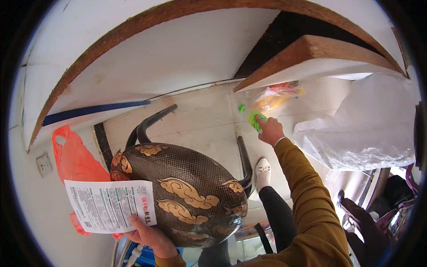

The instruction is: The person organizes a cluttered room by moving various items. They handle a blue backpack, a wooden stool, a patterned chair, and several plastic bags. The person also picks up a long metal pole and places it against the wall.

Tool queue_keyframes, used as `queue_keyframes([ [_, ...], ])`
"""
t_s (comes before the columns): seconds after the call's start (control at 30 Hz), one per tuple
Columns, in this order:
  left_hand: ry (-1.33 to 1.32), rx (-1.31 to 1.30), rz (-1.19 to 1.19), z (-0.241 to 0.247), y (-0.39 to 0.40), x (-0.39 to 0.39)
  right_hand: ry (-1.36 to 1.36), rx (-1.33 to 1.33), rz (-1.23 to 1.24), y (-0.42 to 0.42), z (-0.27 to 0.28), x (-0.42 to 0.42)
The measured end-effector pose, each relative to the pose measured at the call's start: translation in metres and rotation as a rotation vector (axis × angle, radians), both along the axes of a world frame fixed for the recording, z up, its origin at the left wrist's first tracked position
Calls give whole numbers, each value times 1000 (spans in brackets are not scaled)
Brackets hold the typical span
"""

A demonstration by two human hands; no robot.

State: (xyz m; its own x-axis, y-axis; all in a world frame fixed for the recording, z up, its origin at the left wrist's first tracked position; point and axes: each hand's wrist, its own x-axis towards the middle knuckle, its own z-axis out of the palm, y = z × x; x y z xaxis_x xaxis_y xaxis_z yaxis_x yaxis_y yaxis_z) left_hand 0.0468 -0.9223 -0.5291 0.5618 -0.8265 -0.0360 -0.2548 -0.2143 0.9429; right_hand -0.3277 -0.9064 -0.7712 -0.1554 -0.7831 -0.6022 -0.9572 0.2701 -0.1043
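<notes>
In my left hand (148, 235) is a white printed sheet (108, 207), gripped at its lower corner with the thumb on top. The sheet overlaps the edge of a round stool (196, 167) whose dark seat bears golden cloud patterns. My right hand (272, 130) reaches out over the tiled floor, its fingers around a clear plastic bottle with a green cap and green label (256, 120). Just beyond the bottle lies a clear plastic bag (275, 98) with yellow and red contents.
A red plastic bag (78, 157) sits behind the sheet at the left, near a wall socket (44, 165). White boards with raw brown edges (310, 46) arch overhead. A large white sack (363, 126) stands at the right. My foot in a white shoe (263, 173) is beside a stool leg (245, 163).
</notes>
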Motion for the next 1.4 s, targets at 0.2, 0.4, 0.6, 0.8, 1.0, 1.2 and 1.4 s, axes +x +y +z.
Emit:
queue_keyframes([
  [0.2, -63, 24, -20, -4, 4, 11, 67, 227, 112, 82, -8, -14],
  [0.4, -63, 11, 23, -5, 5, 9, 78, 172, 136, 75, -30, -32],
  [0.6, -99, -38, 61, -6, -2, -3, 276, -122, 311, -27, -66, -31],
  [0.8, -85, -83, 35, -6, -4, -6, 91, -35, 186, 9, -128, -21],
  [1.0, -85, -43, 7, -5, -1, 6, -126, -261, 123, 49, -92, -23],
  [1.2, -52, -1, 28, -6, 1, 7, -360, -743, -213, 41, 49, -20],
  [1.4, -4, 74, -14, -5, 3, 11, -855, -726, -941, 69, 208, -22],
])
